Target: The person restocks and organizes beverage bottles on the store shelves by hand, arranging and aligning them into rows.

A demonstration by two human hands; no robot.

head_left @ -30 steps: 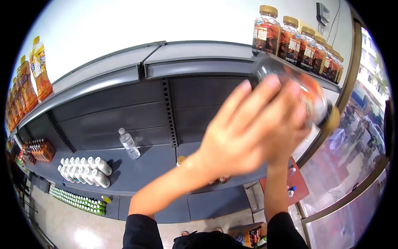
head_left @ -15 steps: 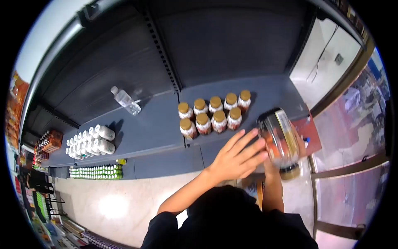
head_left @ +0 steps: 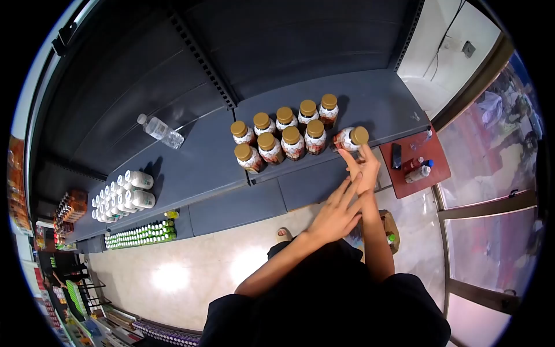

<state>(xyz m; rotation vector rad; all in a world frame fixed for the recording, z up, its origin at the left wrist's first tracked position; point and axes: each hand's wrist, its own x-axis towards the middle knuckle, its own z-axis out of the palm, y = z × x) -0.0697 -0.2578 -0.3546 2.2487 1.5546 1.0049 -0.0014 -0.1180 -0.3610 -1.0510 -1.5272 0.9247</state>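
Carefully now: your right hand point(head_left: 367, 170), right of centre in the frame, has thumb and fingers at the near side of the tilted bottle point(head_left: 345, 139), close under its gold cap. Whether the grip is truly closed I cannot tell, because the far side is hidden. Your left hand point(head_left: 337, 215) is a little lower, fingers spread and nothing held, crossing near the right wrist; it could better support the bottle's lower part, I think. The bottle leans with its cap toward the right of the frame, near the front edge of the dark shelf point(head_left: 376, 110), so I would control the base first and straighten it slowly. Just to its left is the end bottle of the front row point(head_left: 315, 139), and above is the back row point(head_left: 328, 113); a careless push could knock them. Farther right and lower, the red table point(head_left: 436, 165) is well apart.
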